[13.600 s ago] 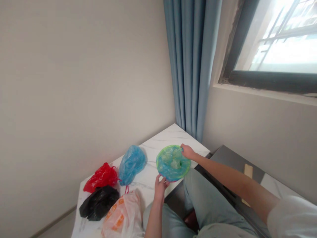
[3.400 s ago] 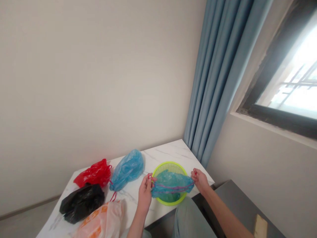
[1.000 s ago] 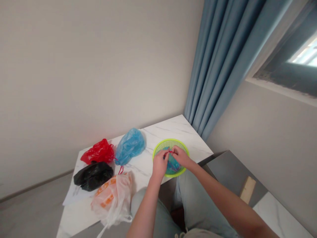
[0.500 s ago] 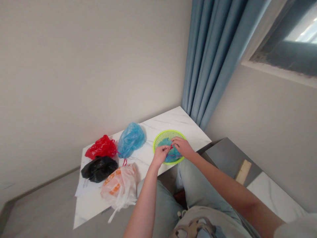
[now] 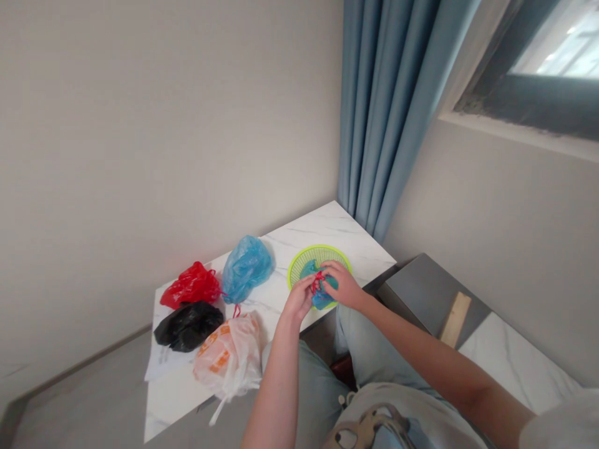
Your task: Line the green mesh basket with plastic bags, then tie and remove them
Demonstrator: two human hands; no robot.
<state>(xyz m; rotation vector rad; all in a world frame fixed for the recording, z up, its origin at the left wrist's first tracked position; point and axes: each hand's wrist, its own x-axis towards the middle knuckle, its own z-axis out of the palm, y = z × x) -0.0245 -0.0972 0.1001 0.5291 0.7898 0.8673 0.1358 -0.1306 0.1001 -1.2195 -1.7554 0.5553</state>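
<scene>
A yellow-green plastic basket [image 5: 296, 257] sits near the right end of the white table, with a blue plastic bag [image 5: 321, 302] bunched inside it. Over the bag, my left hand [image 5: 299, 298] pinches a red string [image 5: 318, 280] from the left side. My right hand [image 5: 345, 287] comes in from the right, its fingers curled onto the same string and the gathered top of the bag. The fingertips partly cover the string, so how it is looped or knotted cannot be made out.
On the left of the white marbled table [image 5: 322, 223] lie a red bag [image 5: 191, 284], a black bag [image 5: 188, 325], another blue bag [image 5: 248, 267] and a white-and-orange bag [image 5: 229, 352]. A wooden block [image 5: 455, 319] lies on a grey surface at right. A blue curtain [image 5: 379, 112] hangs behind.
Both hands have drawn closer together over the basket, and the bag is more bunched. More of the red string shows between the fingers. The view has shifted slightly.
</scene>
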